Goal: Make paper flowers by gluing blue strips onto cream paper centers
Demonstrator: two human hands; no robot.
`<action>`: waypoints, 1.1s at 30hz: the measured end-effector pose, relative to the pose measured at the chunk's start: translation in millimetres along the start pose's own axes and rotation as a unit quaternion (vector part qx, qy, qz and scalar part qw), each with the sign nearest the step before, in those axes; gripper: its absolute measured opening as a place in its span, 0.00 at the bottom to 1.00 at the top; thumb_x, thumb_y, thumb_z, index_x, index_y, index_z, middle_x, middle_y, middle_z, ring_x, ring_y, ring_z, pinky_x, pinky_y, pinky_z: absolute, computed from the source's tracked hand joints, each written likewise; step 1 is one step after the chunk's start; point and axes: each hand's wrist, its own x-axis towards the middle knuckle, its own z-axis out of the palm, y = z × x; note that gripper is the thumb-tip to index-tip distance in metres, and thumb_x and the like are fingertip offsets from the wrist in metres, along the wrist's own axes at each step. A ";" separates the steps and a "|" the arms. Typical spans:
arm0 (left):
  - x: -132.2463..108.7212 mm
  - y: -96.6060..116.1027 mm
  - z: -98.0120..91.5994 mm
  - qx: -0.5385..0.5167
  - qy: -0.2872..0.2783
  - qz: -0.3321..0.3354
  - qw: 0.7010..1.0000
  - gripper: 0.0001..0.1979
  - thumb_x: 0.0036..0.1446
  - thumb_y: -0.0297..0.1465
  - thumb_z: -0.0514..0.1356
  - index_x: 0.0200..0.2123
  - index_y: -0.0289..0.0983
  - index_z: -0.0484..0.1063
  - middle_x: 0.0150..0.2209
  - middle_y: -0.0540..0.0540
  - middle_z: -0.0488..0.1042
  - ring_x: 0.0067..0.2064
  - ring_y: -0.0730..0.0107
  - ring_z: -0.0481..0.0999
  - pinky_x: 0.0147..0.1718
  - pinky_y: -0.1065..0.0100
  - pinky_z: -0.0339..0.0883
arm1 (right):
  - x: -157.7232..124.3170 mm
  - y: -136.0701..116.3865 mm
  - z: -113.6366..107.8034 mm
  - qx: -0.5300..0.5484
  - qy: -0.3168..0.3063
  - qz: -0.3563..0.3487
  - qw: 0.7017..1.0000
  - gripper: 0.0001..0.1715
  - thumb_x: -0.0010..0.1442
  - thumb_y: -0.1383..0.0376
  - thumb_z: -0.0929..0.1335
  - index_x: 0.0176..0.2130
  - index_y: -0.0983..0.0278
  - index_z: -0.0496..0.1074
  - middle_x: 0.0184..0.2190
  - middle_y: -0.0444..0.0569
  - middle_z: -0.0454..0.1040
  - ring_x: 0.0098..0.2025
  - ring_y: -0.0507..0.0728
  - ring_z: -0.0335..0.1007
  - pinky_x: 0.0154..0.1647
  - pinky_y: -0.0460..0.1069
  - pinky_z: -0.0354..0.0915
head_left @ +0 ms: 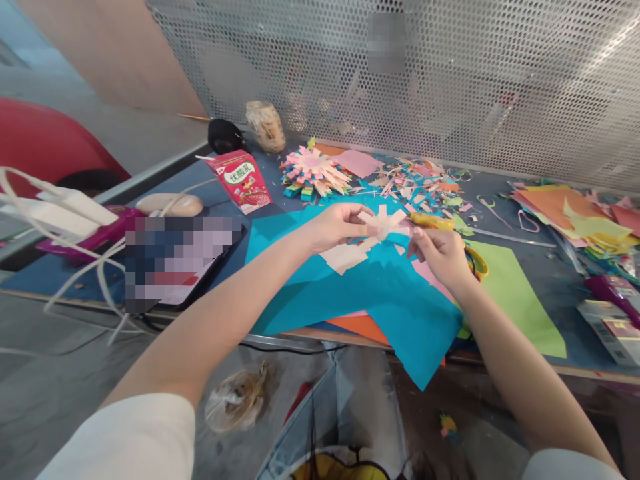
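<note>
Both hands up over the blue sheet (350, 293), close together. Left hand (334, 227) pinches the left edge of a small pale pink paper star (384, 223), fingers closed on it. Right hand (440, 253) touches the star's right side with its fingertips, loosely curled; firm grip or just touching, cannot tell. Star is held just above the blue sheet, mid-table. Pale paper strips (345, 257) lie on the blue sheet below the left hand. Yellow scissors (473, 257) sit just behind the right hand, partly hidden. Green sheet (515, 300) to the right, orange sheet (360, 325) poking out under the blue. Finished paper flower (314, 170) further back, scraps (420, 180) beside it. Red carton (243, 180) to the left, mesh screen (450, 73) behind the table.
</note>
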 end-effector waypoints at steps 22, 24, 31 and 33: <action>5.7 -3.8 8.8 -0.195 -0.099 -0.198 0.956 0.09 0.53 0.23 0.61 0.39 0.32 0.73 0.31 0.47 0.77 0.28 0.79 0.74 0.26 0.77 0.67 | -1.4 -0.1 -3.9 -0.082 0.054 -0.199 0.975 0.13 0.59 0.59 0.66 0.45 0.54 0.74 0.43 0.47 0.75 0.48 0.59 0.68 0.52 0.57 0.60; 5.7 -3.5 9.6 -0.191 -0.096 -0.195 0.957 0.08 0.53 0.22 0.61 0.39 0.32 0.73 0.30 0.48 0.77 0.26 0.79 0.74 0.26 0.76 0.67 | -0.9 -0.4 -4.7 -0.080 0.048 -0.214 0.972 0.12 0.60 0.60 0.66 0.43 0.54 0.75 0.42 0.46 0.76 0.47 0.58 0.69 0.51 0.56 0.60; 4.3 -4.0 8.0 -0.117 -0.067 -0.120 0.984 0.11 0.50 0.27 0.65 0.39 0.32 0.72 0.32 0.48 0.75 0.29 0.80 0.74 0.30 0.75 0.66 | -2.4 0.0 -5.1 -0.089 0.041 -0.249 0.964 0.09 0.59 0.61 0.67 0.41 0.54 0.75 0.41 0.44 0.76 0.46 0.57 0.68 0.51 0.55 0.61; 3.5 -4.4 7.2 -0.091 -0.051 -0.096 0.990 0.15 0.48 0.29 0.67 0.40 0.33 0.71 0.33 0.48 0.75 0.30 0.79 0.74 0.32 0.74 0.66 | -3.1 1.8 -4.2 -0.085 0.038 -0.263 0.960 0.08 0.59 0.62 0.67 0.40 0.55 0.75 0.40 0.44 0.77 0.46 0.56 0.68 0.51 0.55 0.61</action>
